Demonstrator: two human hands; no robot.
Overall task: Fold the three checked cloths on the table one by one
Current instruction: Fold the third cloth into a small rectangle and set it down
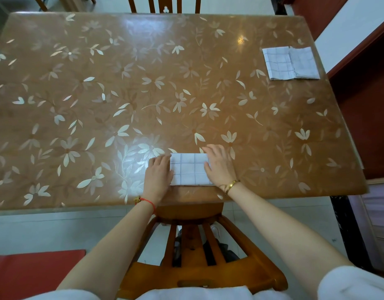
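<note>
The left hand [158,176] and right hand [219,165] are laid flat, fingers extended, on the two ends of a folded checked cloth [190,169]; nothing is gripped. The cloth, white with thin grey lines, is pressed into a compact rectangle at the near edge of the surface [121,94]. Two more folded cloths [290,62] are seen side by side at the far right corner.

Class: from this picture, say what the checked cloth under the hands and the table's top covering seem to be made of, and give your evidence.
Checked cloth: apparently thin woven fabric, matte; it lies flat in a crisp fold.
Table covering: probably glossy plastic or glass over a floral print; bright reflections show. Uncertain which.
</note>
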